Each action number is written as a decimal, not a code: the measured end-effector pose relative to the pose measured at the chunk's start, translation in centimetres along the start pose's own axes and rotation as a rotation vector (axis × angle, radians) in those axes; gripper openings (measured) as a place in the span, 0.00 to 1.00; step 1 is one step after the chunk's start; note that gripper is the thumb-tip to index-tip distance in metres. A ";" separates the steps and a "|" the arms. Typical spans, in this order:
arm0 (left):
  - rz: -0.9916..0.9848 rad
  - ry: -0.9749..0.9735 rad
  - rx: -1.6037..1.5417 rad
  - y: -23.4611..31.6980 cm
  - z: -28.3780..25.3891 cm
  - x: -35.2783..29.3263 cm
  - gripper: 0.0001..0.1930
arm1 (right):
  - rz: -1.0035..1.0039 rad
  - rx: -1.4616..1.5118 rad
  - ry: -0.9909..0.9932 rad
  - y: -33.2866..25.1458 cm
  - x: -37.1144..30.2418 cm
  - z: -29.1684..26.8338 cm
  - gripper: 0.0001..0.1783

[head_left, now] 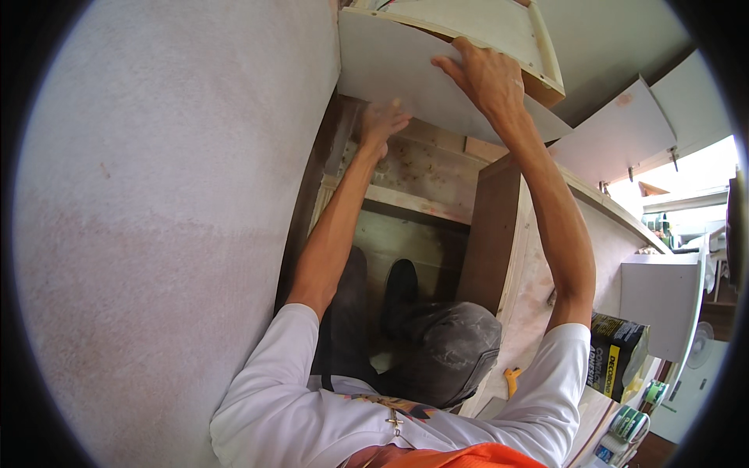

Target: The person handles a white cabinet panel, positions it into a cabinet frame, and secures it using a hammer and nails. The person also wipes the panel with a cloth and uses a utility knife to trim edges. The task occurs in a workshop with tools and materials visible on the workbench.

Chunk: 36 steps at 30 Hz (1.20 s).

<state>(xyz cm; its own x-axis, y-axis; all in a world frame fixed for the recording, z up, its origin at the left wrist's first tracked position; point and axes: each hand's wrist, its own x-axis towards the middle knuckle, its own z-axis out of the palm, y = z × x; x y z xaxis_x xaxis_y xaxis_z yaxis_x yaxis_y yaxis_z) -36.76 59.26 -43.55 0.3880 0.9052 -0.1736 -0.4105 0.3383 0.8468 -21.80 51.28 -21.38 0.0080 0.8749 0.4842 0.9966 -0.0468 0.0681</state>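
Down at six o'clock, white sleeves (281, 390) and a bit of orange cloth (468, 456). Just above, grey trousers (445, 351) with one knee bent, and a dark shoe (400, 285) standing inside a wooden cabinet (491, 234). At five o'clock, a small yellow tool (512, 381) beside the knee. At four o'clock, a black and yellow bag (616, 351) and rolls of tape (630, 423) on a bench. All across nine o'clock, a big pale wall (156, 218).

Further up, both bare arms stretched toward twelve o'clock. Left hand (381, 125) near the middle, at about twelve o'clock, tucked under the low edge of a flat white board (390, 70), touching it. Left fingers curled close together against the board; fingertips partly hidden, so cannot tell how hard the grip is. Right hand (488, 78) at one o'clock, laid flat on the face of the same board, fingers (460, 58) a little spread and pressed on it, thumb hidden.

White board itself up at twelve o'clock, tilted, leaning over the cabinet top. Behind it, a wood-edged panel (499, 31). Farthest off, at two o'clock, more white panels (624, 125) and a bright window (702, 171).
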 end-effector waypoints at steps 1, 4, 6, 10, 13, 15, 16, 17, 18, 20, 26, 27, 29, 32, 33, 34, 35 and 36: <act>-0.006 0.008 0.006 0.0 0.1 0.0 0.25 | -0.027 -0.011 0.034 0.2 -0.1 0.1 0.26; -0.010 0.022 0.006 0.0 0.3 -0.1 0.24 | -0.031 -0.019 0.072 0.4 -0.1 0.5 0.27; -0.009 0.025 0.005 0.0 0.3 -0.1 0.24 | -0.008 -0.013 0.072 0.3 -0.1 0.5 0.28; 0.001 0.005 0.000 -0.3 0.4 0.0 0.26 | 0.046 -0.025 0.032 0.2 -0.2 -0.3 0.28; 0.007 -0.042 0.012 -0.4 -0.1 0.2 0.27 | 0.091 -0.029 0.019 1.1 -0.8 -0.7 0.27; 0.002 -0.043 0.015 -0.7 -0.1 0.3 0.28 | 0.122 -0.014 0.024 2.3 -1.7 -1.3 0.26; -0.003 -0.022 0.012 -0.9 -0.2 0.5 0.28 | 0.135 0.004 0.027 2.9 -2.4 -1.8 0.26; -0.008 -0.003 0.008 -1.0 -0.2 0.6 0.28 | 0.149 0.019 0.031 3.6 -3.2 -2.4 0.25; -0.008 0.006 0.014 -1.0 -0.4 0.7 0.27 | 0.169 0.016 0.018 4.5 -3.9 -3.1 0.25; -0.016 0.013 0.025 -1.1 -0.3 0.8 0.27 | 0.217 0.001 -0.010 6.7 -5.9 -4.9 0.24; -0.020 0.034 0.016 -1.0 -0.2 1.1 0.25 | 0.450 0.069 -0.035 11.5 -9.6 -6.2 0.25; -0.017 0.022 0.012 -1.1 -0.1 1.1 0.25 | 0.485 0.137 -0.022 11.9 -9.9 -6.0 0.25; -0.010 0.001 0.002 -1.0 -0.1 1.1 0.25 | 0.533 0.237 0.029 12.4 -10.2 -5.3 0.25; -0.009 0.008 0.015 -1.2 0.1 1.0 0.25 | 0.571 0.309 0.131 12.7 -10.7 -3.9 0.24; -0.009 0.007 0.013 -1.1 0.2 1.1 0.26 | 0.582 0.318 0.162 12.8 -10.9 -3.5 0.24; -0.011 0.006 0.011 -1.3 0.1 1.4 0.27 | 0.592 0.326 0.192 12.8 -11.0 -3.4 0.25; -0.013 0.004 0.009 -1.4 -0.1 1.5 0.28 | 0.575 0.347 0.225 12.7 -11.0 -3.1 0.25; -0.011 0.013 0.008 -1.5 -0.6 1.6 0.28 | 0.559 0.368 0.258 12.5 -10.8 -2.6 0.25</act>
<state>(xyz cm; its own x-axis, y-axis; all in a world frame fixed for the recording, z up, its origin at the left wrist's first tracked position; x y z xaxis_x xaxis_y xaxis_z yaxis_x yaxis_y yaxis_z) -36.01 60.37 -45.39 0.3814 0.9048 -0.1894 -0.4000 0.3462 0.8486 -9.61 39.96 -23.47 0.5513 0.6234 0.5544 0.8123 -0.2496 -0.5271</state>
